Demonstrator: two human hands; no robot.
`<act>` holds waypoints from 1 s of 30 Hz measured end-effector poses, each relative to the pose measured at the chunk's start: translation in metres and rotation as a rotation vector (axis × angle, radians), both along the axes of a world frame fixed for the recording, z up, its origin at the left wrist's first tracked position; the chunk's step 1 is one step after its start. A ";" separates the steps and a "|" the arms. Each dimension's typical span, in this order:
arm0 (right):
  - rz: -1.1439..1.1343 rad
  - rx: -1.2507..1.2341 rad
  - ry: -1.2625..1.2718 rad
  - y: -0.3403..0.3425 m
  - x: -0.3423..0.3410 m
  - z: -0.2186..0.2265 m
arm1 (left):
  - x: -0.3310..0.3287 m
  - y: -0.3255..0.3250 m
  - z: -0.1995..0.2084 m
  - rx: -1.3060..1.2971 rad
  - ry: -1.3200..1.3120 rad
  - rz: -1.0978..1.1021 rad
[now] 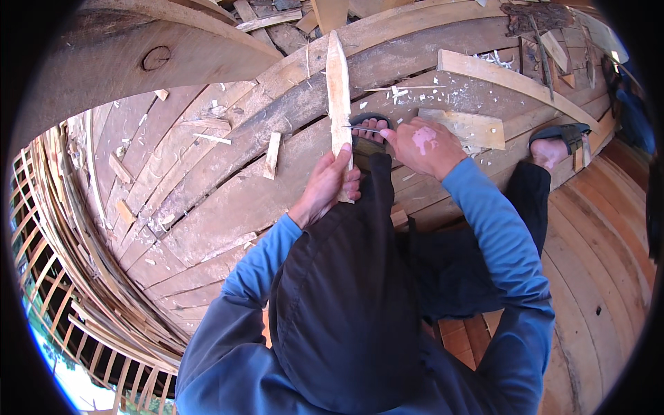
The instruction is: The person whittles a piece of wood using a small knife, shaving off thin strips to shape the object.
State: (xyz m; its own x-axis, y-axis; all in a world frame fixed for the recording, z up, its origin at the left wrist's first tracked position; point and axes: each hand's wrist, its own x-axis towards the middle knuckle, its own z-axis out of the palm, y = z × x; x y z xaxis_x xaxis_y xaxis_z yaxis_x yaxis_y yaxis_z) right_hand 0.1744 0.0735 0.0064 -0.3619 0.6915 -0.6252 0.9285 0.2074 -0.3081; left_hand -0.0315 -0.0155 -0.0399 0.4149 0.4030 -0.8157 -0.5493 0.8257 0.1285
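My left hand (326, 185) is closed round the lower end of a long, pale piece of wood (338, 86) with a pointed far tip. The piece stands out away from me, above my sandalled foot (370, 129). A thin knife blade (362, 128) reaches from my right hand (427, 147) to the wood's right edge, where a notch shows just above my left hand. The right hand's fingers are curled, and the knife's handle is hidden inside them. Pale shavings (398, 93) lie on the planks beyond.
Wooden planks (228, 180) make up the floor, with dark gaps between some. Small offcuts (272, 155) lie to the left. A curved beam (508, 77) and a short board (462, 128) lie at the right. A thick timber (166, 55) rises at the upper left; bundled strips (83, 249) line the left edge.
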 end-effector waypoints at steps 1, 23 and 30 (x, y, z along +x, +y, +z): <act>0.014 -0.007 -0.011 0.002 -0.001 0.001 | 0.001 0.000 -0.001 0.004 0.007 -0.007; -0.176 -0.032 0.404 -0.020 0.005 0.003 | 0.015 0.004 -0.036 0.129 0.079 -0.183; -0.087 -0.092 0.292 -0.020 0.008 0.014 | 0.019 0.008 -0.028 0.213 0.321 -0.260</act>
State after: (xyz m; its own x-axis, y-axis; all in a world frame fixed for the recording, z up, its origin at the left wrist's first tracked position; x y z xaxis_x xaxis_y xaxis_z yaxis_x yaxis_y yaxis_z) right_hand 0.1820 0.0531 0.0206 -0.4774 0.6731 -0.5647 0.8109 0.0899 -0.5783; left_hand -0.0127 -0.0077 -0.0681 0.2642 0.4917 -0.8297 -0.2326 0.8674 0.4400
